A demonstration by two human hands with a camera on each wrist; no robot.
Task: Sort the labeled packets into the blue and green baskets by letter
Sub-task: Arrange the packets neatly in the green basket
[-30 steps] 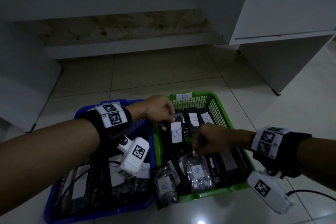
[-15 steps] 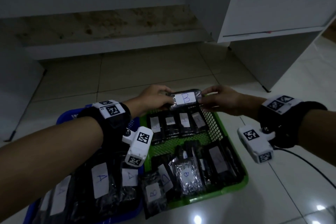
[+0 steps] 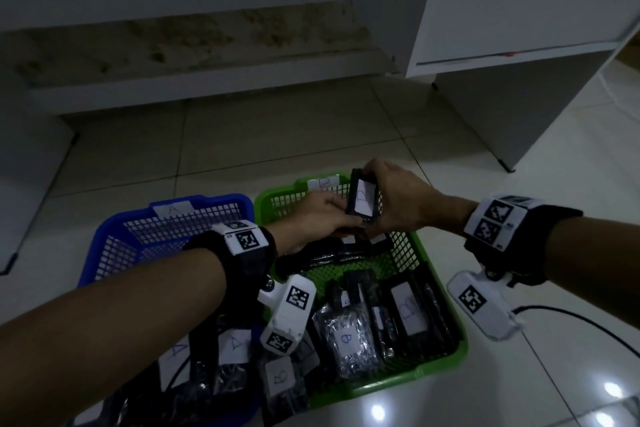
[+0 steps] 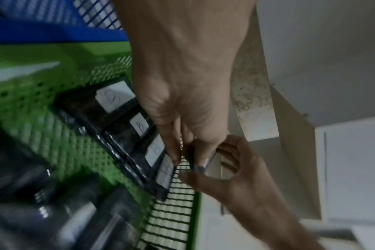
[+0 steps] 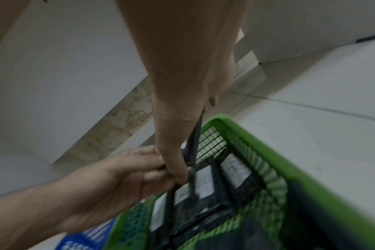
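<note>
Both hands hold one black packet with a white "B" label, standing on edge over the back of the green basket. My left hand pinches its lower left edge, and my right hand grips its top and right side. In the left wrist view the left fingers pinch the packet's thin edge beside a row of "B" packets. The right wrist view shows the same packet edge above that row. The blue basket on the left holds "A" packets.
More "B" packets lie flat in the green basket's front half. One "B" packet lies at the front where the two baskets meet. A white cabinet stands at the back right. A black cable runs over the tiled floor on the right.
The "B" packet, held flat between both hands half a second ago, now stands on edge and sits lower, close to the back row in the green basket.
</note>
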